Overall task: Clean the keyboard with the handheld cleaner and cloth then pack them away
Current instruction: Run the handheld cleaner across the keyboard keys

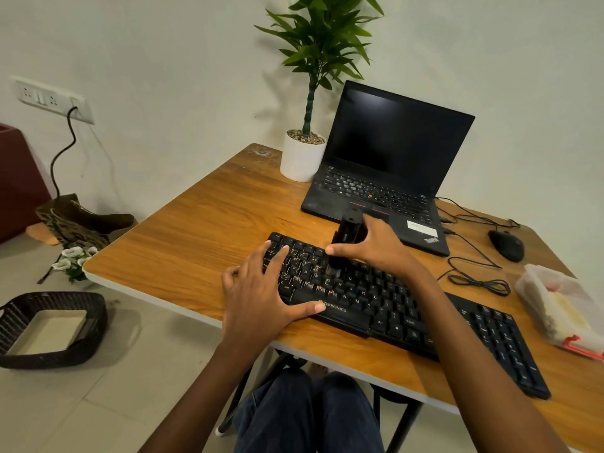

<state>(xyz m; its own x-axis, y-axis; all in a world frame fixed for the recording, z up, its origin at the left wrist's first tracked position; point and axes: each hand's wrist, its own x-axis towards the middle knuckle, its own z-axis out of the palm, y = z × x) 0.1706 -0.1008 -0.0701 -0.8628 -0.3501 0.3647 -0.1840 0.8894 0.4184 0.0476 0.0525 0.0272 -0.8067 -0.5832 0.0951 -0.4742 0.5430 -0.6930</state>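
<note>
A black keyboard [408, 308] lies slanted across the wooden table [202, 230]. My right hand [376, 246] grips a black handheld cleaner [347, 233], held upright with its lower end down on the keys in the keyboard's left half. My left hand [264, 295] lies flat on the keyboard's left end, fingers spread over the keys and thumb along the front edge. A clear plastic bag [559, 308] with pale contents rests on the table at the right; whether a cloth is in it I cannot tell.
An open black laptop [385, 171] stands behind the keyboard, a potted plant [302, 155] to its left. A black mouse [506, 245] and loose cables [477, 276] lie at the right. A dark woven basket [49, 328] sits on the floor at the left.
</note>
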